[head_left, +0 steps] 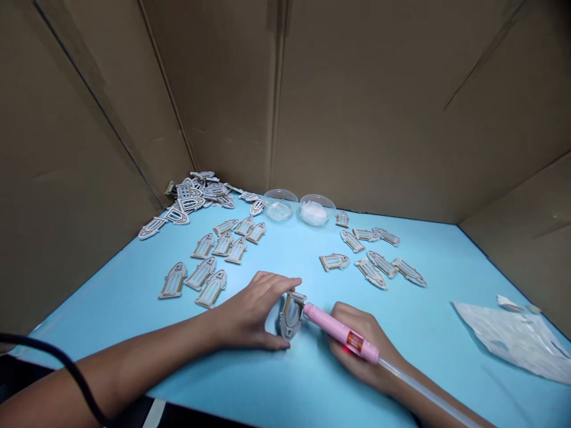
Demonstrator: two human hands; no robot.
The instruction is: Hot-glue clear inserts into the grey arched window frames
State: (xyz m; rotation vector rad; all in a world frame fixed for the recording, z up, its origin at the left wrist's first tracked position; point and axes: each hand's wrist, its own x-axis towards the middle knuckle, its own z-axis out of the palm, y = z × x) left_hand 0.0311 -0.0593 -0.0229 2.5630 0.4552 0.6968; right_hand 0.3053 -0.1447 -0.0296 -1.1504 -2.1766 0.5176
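My left hand [254,312] pinches an arched window-shaped piece [291,318], white with gold trim, by its two ends between thumb and fingers. The piece is tilted on its edge just above or on the blue tabletop. In my right hand [357,339] is a pink pen-shaped tool [336,328] with an orange window and a clear tube or stick at its rear. A red glow shows by the fingers. The tool's tip is at the upper right side of the piece; whether it touches cannot be made out.
Several similar pieces lie on the left [212,279] and on the right [370,273], with a heap [196,196] in the back left corner. Two clear bowls [279,196] [317,199] stand by the cardboard wall [357,107]. A white plastic bag [508,339] lies right; a black cable [57,353] crosses lower left.
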